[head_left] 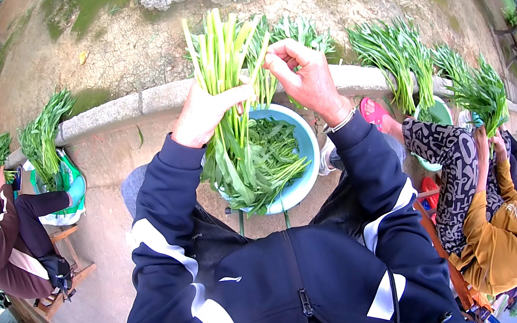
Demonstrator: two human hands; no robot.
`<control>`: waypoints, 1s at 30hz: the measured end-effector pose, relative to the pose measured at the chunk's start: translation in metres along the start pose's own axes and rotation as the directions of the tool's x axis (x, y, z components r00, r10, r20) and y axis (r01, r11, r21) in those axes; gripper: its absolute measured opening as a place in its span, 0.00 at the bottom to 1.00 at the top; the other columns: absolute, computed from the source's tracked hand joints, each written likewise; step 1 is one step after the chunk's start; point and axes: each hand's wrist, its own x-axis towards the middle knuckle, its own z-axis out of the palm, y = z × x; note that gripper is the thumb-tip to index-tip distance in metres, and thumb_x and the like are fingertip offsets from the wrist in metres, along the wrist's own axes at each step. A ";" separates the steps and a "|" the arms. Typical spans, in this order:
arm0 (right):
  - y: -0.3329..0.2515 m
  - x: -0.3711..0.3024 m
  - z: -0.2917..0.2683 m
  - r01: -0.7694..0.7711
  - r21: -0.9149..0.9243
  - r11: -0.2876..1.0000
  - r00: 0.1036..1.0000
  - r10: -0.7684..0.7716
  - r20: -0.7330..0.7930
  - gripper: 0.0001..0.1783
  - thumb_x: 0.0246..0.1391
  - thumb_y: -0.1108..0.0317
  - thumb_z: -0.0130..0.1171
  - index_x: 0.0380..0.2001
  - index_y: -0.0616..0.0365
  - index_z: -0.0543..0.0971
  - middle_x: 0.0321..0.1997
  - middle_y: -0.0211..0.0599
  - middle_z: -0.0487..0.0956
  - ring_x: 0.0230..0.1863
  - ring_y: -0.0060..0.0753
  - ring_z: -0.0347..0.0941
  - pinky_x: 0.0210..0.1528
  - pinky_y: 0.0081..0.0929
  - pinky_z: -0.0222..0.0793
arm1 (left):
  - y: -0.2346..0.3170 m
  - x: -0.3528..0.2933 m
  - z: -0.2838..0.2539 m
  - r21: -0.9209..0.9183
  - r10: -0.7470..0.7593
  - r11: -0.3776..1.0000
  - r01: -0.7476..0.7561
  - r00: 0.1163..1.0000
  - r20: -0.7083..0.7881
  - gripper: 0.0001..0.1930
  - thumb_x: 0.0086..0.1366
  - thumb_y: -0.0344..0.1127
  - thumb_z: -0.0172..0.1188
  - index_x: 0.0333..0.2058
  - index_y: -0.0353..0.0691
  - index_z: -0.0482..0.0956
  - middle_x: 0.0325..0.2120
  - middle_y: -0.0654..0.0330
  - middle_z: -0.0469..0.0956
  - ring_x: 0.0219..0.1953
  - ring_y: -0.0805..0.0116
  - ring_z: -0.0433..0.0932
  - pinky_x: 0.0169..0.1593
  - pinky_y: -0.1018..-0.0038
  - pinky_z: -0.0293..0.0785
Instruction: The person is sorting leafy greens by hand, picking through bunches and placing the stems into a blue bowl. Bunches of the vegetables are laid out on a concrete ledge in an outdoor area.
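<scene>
My left hand [206, 114] is closed round a thick bunch of water spinach [220, 53], its pale stem ends pointing up and its leaves hanging down. At the bunch's right side, the thumb and fingers of my right hand [310, 80] pinch one stem [259, 61] that leans away from the others. Beneath both hands stands a light blue basin [308, 147]. Cut leaves and short stem pieces [277, 149] lie in it, partly covered by the hanging leaves of the bunch.
More bunches of greens [301, 33] lie beyond the stone curb [162, 100]. At right, a person in a mustard top [495, 246] holds greens over a green basin [442, 114]. At left, a person in a dark jacket [15, 254] sits by a bag [69, 170] with greens.
</scene>
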 end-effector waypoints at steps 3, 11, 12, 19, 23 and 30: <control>0.000 0.000 0.001 -0.013 -0.009 1.000 1.000 0.013 -0.010 0.07 0.54 0.70 0.57 0.32 0.63 0.77 0.25 0.30 0.78 0.27 0.15 0.72 0.29 0.16 0.68 | -0.001 0.001 0.000 0.001 0.018 1.000 -0.018 1.000 -0.009 0.11 0.53 0.26 0.62 0.36 0.36 0.74 0.26 0.62 0.76 0.23 0.75 0.73 0.25 0.79 0.70; -0.004 0.000 0.003 0.016 0.101 0.995 0.998 -0.010 -0.062 0.05 0.53 0.71 0.56 0.31 0.62 0.76 0.25 0.30 0.78 0.27 0.17 0.73 0.27 0.16 0.67 | 0.001 0.001 0.000 -0.057 0.011 0.998 -0.009 0.999 0.031 0.10 0.54 0.27 0.62 0.35 0.36 0.74 0.25 0.61 0.77 0.24 0.76 0.74 0.27 0.80 0.70; -0.003 0.000 0.003 0.029 0.114 0.993 0.997 -0.020 -0.076 0.05 0.52 0.71 0.57 0.31 0.61 0.76 0.25 0.31 0.78 0.26 0.18 0.74 0.26 0.17 0.67 | 0.001 0.001 0.000 -0.064 0.006 0.998 -0.004 0.999 0.037 0.09 0.54 0.28 0.61 0.35 0.36 0.74 0.25 0.61 0.77 0.24 0.76 0.73 0.27 0.80 0.70; -0.004 0.002 -0.005 -0.008 0.123 0.992 1.000 0.007 0.007 0.05 0.54 0.71 0.55 0.31 0.61 0.76 0.25 0.30 0.78 0.28 0.17 0.74 0.28 0.16 0.68 | 0.002 -0.001 -0.007 -0.065 0.001 0.998 0.004 0.997 0.080 0.10 0.56 0.30 0.61 0.36 0.36 0.74 0.27 0.58 0.77 0.26 0.74 0.74 0.28 0.80 0.70; 0.006 -0.001 -0.008 -0.122 0.260 0.958 0.991 0.102 0.089 0.05 0.54 0.71 0.56 0.33 0.61 0.77 0.26 0.27 0.78 0.29 0.14 0.73 0.32 0.15 0.69 | 0.011 -0.004 -0.017 -0.111 -0.018 0.994 0.021 0.999 0.034 0.12 0.56 0.31 0.60 0.39 0.35 0.73 0.30 0.57 0.77 0.32 0.71 0.77 0.32 0.79 0.71; 0.017 -0.025 0.008 -0.476 0.233 0.848 0.750 0.253 0.611 0.04 0.48 0.74 0.61 0.30 0.58 0.78 0.27 0.27 0.79 0.29 0.16 0.74 0.33 0.17 0.70 | 0.016 -0.007 -0.021 -0.133 0.021 0.991 -0.023 1.000 -0.021 0.13 0.55 0.32 0.63 0.37 0.32 0.75 0.28 0.56 0.79 0.24 0.75 0.74 0.28 0.80 0.71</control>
